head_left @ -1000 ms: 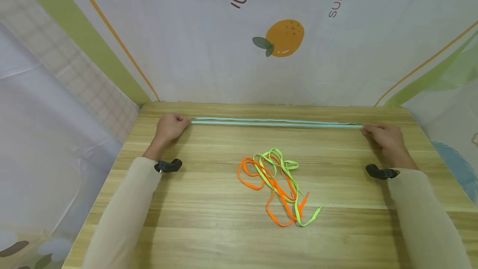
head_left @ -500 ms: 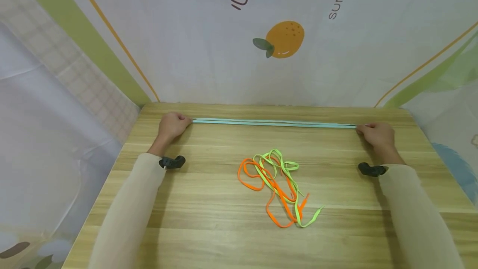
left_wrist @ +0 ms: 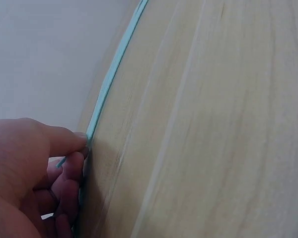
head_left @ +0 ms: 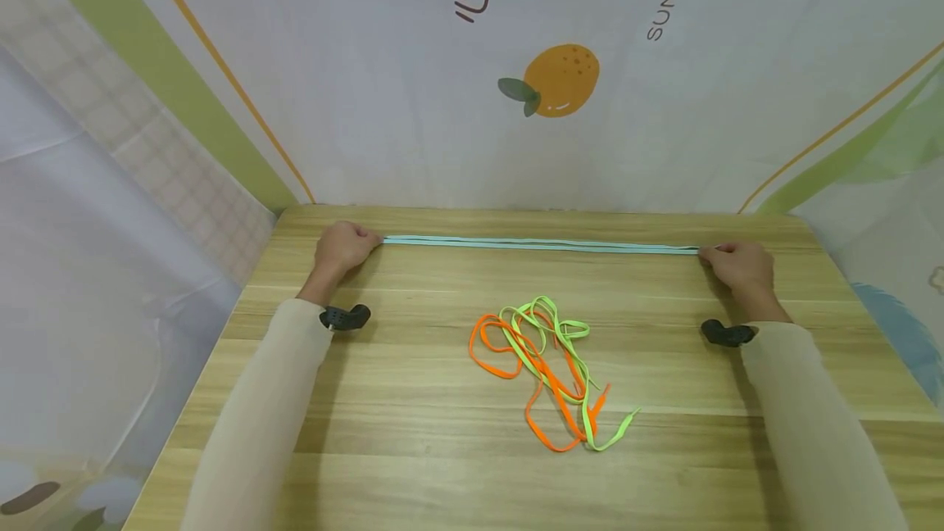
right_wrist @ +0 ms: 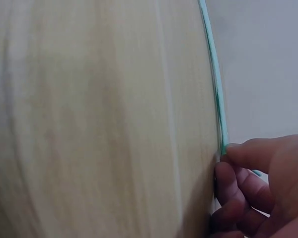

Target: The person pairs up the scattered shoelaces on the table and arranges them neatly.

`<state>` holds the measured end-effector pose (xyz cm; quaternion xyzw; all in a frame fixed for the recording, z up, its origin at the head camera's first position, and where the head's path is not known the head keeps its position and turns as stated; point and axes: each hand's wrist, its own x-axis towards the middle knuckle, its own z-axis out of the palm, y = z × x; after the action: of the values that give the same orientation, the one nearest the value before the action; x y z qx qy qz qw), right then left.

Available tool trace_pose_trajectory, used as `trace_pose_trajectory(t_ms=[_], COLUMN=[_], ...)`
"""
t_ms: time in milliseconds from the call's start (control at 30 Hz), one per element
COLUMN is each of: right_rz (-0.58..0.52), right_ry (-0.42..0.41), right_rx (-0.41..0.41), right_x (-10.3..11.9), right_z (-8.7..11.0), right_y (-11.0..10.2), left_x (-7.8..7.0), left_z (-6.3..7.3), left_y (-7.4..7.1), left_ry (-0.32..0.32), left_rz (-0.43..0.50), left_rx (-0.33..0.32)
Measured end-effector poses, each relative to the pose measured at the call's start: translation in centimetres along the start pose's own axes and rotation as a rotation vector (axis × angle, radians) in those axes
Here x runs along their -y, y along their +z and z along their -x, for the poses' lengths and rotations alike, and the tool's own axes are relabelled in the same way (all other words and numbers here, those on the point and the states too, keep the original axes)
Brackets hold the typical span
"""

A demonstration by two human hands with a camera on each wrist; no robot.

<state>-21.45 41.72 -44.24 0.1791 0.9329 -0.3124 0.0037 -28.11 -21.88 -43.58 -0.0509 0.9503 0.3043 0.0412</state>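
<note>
A light turquoise shoelace (head_left: 538, 244) runs doubled and nearly straight across the far part of the wooden table, its two strands close side by side. At its left end my left hand (head_left: 345, 248) pinches it between thumb and forefinger; a short tip pokes out behind the fingers in the left wrist view. My right hand (head_left: 740, 265) pinches the right end in the same manner, low over the tabletop. Nearer to me, an orange shoelace (head_left: 542, 367) and a yellow-green shoelace (head_left: 583, 367) lie loosely tangled together in the middle of the table, touched by neither hand.
The wood-grain table (head_left: 413, 433) ends at the back against a hanging white cloth (head_left: 413, 105) printed with fruit and lettering. More cloth hangs on the left and right sides. A black wrist-camera mount sits on each sleeve cuff.
My right hand has moved inward to the left, my left hand slightly to the right. The two turquoise strands have drawn closer together. The tangled laces have stayed put.
</note>
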Motion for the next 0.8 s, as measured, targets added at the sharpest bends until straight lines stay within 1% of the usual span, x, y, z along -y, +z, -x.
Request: trace_pose_trajectory(t_ms=[100, 233, 367, 400, 500, 533, 600, 633, 667, 733, 767, 800], right_rz=[0.023, 0.046, 0.018, 0.012, 0.003, 0.008, 0.010, 0.011, 0.011, 0.007, 0.001, -0.001], right_ry=[-0.001, -0.015, -0.022, -0.023, -0.020, -0.021, -0.017, -0.014, -0.013, -0.009, -0.006, -0.004], right_rx=[0.005, 0.012, 0.019, 0.018, 0.019, 0.018, 0.022, 0.025, 0.026, 0.030, 0.032, 0.033], right_x=[0.0, 0.2, 0.3, 0.3, 0.4, 0.4, 0.4, 0.5, 0.5, 0.6, 0.7, 0.7], right_z=[-0.1, -0.2, -0.1, -0.1, 0.0, 0.0, 0.1, 0.1, 0.2, 0.3, 0.3, 0.3], right_y=[0.0, 0.1, 0.2, 0.2, 0.2, 0.2, 0.2, 0.1, 0.1, 0.0, 0.0, 0.0], left_x=[-0.1, 0.0, 0.1, 0.3, 0.4, 0.9, 0.8, 0.6, 1.2, 1.2, 0.7, 0.8], left_z=[-0.2, -0.4, -0.6, -0.9, -1.2, -1.7, -1.7, -1.5, -2.0, -1.9, -1.3, -1.3], left_y=[0.1, 0.1, 0.1, 0.3, 0.1, 0.4, 0.3, 0.2, 0.5, 0.5, 0.3, 0.3], left_ry=[-0.015, -0.017, -0.022, -0.027, -0.035, -0.033, -0.036, -0.038, -0.026, -0.022, -0.025, -0.022], left_rz=[-0.003, 0.008, 0.022, 0.024, 0.037, 0.041, 0.050, 0.053, 0.071, 0.071, 0.068, 0.066], left_rx=[0.007, 0.009, 0.013, 0.019, 0.038, 0.047, 0.065, 0.069, 0.073, 0.072, 0.070, 0.066])
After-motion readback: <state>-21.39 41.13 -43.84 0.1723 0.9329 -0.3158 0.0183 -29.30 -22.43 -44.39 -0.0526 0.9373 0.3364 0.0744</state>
